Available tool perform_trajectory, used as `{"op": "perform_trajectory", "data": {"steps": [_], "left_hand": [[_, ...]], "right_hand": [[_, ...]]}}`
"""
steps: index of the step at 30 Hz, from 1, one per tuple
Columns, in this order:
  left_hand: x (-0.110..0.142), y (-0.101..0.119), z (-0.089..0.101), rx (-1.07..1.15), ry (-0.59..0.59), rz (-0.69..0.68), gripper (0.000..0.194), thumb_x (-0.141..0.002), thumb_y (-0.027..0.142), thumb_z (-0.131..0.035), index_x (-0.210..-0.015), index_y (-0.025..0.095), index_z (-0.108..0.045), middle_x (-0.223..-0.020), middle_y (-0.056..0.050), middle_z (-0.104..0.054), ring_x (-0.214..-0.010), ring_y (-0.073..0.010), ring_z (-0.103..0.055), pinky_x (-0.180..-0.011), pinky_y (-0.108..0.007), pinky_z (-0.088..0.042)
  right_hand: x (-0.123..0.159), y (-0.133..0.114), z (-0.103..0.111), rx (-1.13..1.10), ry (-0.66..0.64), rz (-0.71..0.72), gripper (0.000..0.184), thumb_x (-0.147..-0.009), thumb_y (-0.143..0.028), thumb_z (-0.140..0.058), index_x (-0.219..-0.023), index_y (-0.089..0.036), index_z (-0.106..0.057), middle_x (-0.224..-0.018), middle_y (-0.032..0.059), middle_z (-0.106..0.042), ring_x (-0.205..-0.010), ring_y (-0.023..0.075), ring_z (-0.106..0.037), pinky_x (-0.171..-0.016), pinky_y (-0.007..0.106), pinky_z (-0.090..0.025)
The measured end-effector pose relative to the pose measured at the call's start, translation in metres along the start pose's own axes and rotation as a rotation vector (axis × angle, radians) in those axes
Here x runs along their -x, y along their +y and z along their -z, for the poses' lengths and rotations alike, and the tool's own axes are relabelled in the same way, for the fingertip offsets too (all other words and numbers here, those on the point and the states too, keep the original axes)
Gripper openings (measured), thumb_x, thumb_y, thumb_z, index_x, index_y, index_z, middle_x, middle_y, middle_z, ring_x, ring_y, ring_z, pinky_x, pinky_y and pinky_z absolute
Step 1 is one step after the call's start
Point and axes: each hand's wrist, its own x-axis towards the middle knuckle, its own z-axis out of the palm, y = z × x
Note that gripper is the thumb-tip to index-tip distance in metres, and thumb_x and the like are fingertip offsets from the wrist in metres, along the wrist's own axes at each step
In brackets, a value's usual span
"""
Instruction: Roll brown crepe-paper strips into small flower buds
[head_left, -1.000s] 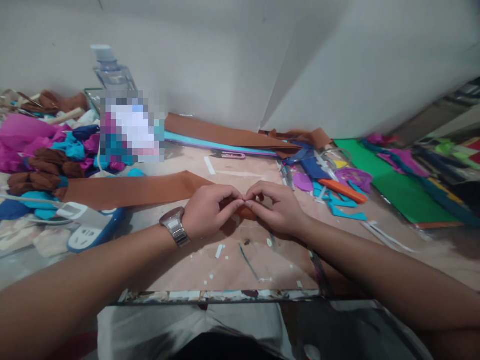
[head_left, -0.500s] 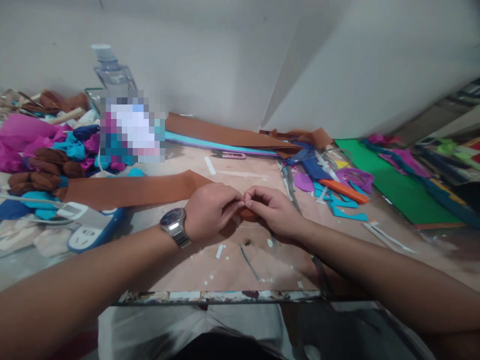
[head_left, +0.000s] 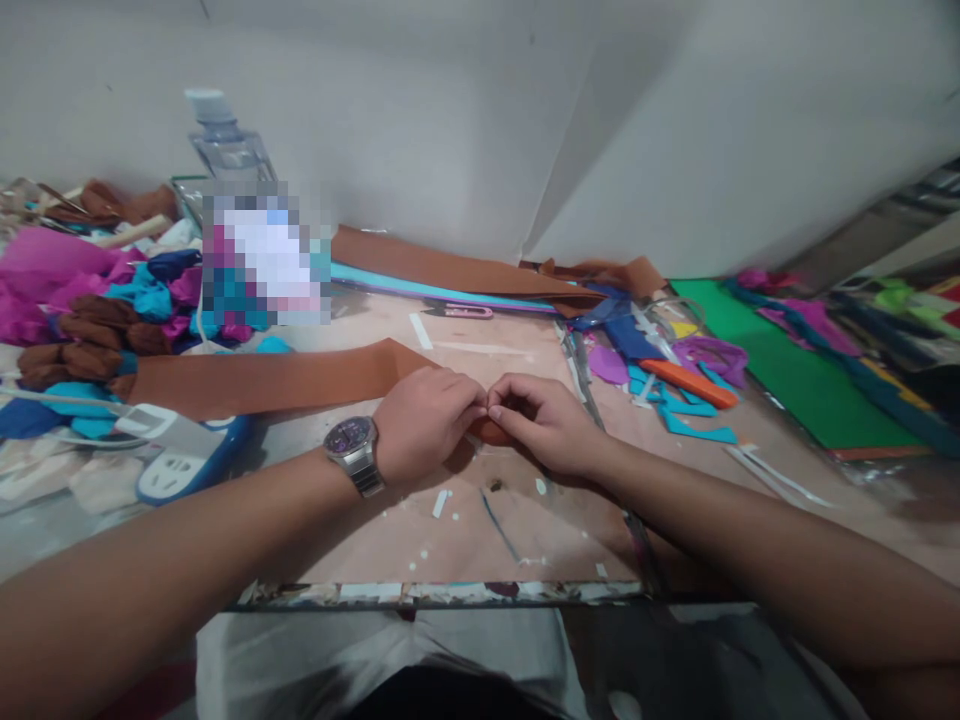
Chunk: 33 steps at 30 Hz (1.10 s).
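Observation:
A long brown felt strip [head_left: 270,382] lies across the work board [head_left: 465,540] from the left. Its right end is rolled up between my two hands. My left hand [head_left: 424,425], with a metal wristwatch [head_left: 352,452] on the wrist, is closed on the rolled end from the left. My right hand [head_left: 544,420] is closed on the same roll [head_left: 491,432] from the right, fingertips touching those of the left hand. Only a small orange-brown bit of the roll shows below the fingers.
At the left lie a white and blue power strip [head_left: 176,455], brown and pink crumpled felt pieces [head_left: 82,330] and a plastic bottle [head_left: 225,140]. More brown strips [head_left: 450,268] line the wall. Right of my hands are an orange cutter [head_left: 686,382], blue scraps [head_left: 690,415] and a green sheet [head_left: 780,370].
Both hands have closed tighter together on the rolled end. The left wrist has turned a little, so the watch face shows more.

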Motion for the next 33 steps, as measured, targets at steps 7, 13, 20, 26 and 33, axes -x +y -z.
{"op": "perform_trajectory", "data": {"steps": [7,13,20,26,33], "left_hand": [[0.003,0.0009,-0.0012,0.097,0.038,-0.001,0.022,-0.106,0.03,-0.053,-0.097,0.02,-0.07,-0.092,-0.005,-0.075,-0.086,-0.0216,-0.065,-0.08,-0.035,-0.044],[0.0021,0.0015,0.0018,0.191,0.025,0.074,0.017,-0.1,0.027,-0.057,-0.094,0.019,-0.071,-0.086,-0.004,-0.073,-0.081,-0.0195,-0.063,-0.077,-0.033,-0.045],[0.002,0.0018,0.0026,0.209,0.042,0.079,0.018,-0.098,0.026,-0.058,-0.091,0.018,-0.073,-0.084,-0.003,-0.074,-0.079,-0.0186,-0.063,-0.077,-0.032,-0.044],[0.0022,0.0035,0.0048,0.268,0.042,0.107,0.019,-0.097,0.027,-0.059,-0.091,0.018,-0.074,-0.081,-0.003,-0.073,-0.076,-0.0167,-0.06,-0.073,-0.03,-0.042],[0.0029,0.0019,0.0059,0.387,-0.011,0.237,0.022,-0.099,0.032,-0.061,-0.092,0.02,-0.079,-0.079,0.0,-0.076,-0.069,-0.0126,-0.063,-0.068,-0.025,-0.042]], "right_hand": [[-0.0009,-0.0007,0.0002,-0.002,-0.052,0.021,0.02,-0.099,-0.032,-0.054,-0.085,-0.019,-0.06,-0.079,-0.0006,-0.06,-0.074,0.015,-0.054,-0.07,0.028,-0.042],[0.0,0.0012,0.0004,-0.097,-0.03,-0.027,0.018,-0.096,-0.034,-0.061,-0.086,-0.018,-0.063,-0.078,-0.001,-0.06,-0.071,0.0139,-0.052,-0.065,0.027,-0.041],[0.0002,0.003,0.0012,-0.103,-0.012,-0.047,0.023,-0.096,-0.038,-0.065,-0.088,-0.017,-0.067,-0.081,0.0011,-0.064,-0.073,0.0148,-0.054,-0.067,0.027,-0.042],[-0.001,0.0054,0.0028,-0.157,-0.081,-0.004,0.025,-0.103,-0.04,-0.058,-0.091,-0.019,-0.062,-0.085,0.0003,-0.06,-0.079,0.015,-0.054,-0.074,0.028,-0.045],[-0.0022,0.0063,0.0059,-0.11,-0.06,0.011,0.023,-0.1,-0.039,-0.062,-0.092,-0.018,-0.065,-0.084,0.0003,-0.063,-0.077,0.0145,-0.055,-0.072,0.027,-0.044]]}}
